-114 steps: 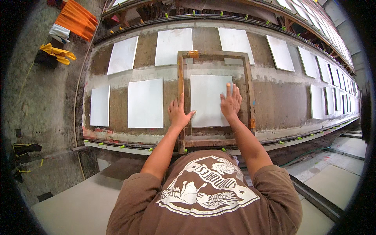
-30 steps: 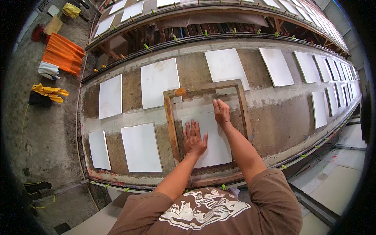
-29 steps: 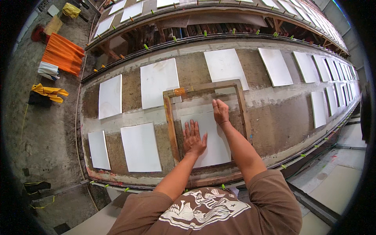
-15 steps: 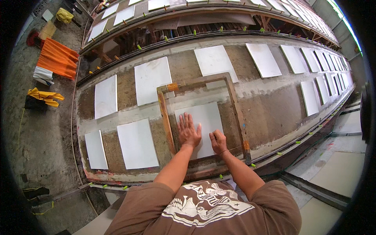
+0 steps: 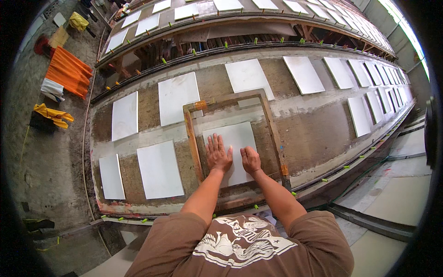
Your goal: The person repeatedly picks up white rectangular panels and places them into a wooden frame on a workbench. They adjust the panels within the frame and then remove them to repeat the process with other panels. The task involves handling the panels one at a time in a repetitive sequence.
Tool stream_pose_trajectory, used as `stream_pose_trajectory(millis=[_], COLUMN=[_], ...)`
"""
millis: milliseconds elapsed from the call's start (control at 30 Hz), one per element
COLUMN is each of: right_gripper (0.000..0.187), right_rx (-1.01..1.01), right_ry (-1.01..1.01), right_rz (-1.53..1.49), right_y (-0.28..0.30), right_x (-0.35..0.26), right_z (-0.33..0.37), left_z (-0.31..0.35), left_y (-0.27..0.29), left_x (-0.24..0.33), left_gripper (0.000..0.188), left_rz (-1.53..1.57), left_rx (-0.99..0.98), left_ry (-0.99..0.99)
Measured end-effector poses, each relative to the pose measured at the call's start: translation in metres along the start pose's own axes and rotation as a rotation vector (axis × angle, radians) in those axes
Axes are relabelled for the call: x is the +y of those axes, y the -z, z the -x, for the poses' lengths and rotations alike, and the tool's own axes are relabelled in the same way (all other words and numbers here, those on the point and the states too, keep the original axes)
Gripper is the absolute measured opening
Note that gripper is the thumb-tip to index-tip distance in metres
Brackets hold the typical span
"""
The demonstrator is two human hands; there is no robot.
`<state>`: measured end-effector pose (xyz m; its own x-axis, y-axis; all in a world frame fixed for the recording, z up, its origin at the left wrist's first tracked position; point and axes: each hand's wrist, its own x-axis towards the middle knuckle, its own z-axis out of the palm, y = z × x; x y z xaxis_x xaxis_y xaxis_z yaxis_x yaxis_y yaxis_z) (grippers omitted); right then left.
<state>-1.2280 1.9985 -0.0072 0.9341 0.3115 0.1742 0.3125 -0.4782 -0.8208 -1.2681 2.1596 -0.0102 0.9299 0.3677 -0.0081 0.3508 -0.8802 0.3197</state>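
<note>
White panel: flat on the table, within the wooden frame's outline. Judged light, fairly stiff, easily marked; take opposite edges. Left hand lies over it, fingers extended, slightly spread. Right hand: fingers curled; any contents cannot be told.

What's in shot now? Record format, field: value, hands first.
left hand: flat, fingers spread, over white board
right hand: curled into a fist, over same board; contents not visible
frame: wooden, patched with orange tape; opening spans that board
table: long, stained, two rows of white boards
left of table: orange cloth, yellow cloth
</note>
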Motion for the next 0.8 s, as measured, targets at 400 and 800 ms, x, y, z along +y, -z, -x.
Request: stream_pose_trajectory(millis=[400,800], right_gripper=[0.053,0.068], right_rx=[0.191,-0.031], right_ry=[0.018,-0.231], right_rz=[0.536,0.236], right_y=[0.130,0.152], right_x=[0.001,0.057], right_z=[0.001,0.032], left_z=[0.042,0.101], left_y=[0.077,0.080], left_x=[-0.050,-0.075], left_gripper=[0.076,0.064], left_rz=[0.063,0.337], left_rx=[0.281,-0.053], left_ry=[-0.035,0.546])
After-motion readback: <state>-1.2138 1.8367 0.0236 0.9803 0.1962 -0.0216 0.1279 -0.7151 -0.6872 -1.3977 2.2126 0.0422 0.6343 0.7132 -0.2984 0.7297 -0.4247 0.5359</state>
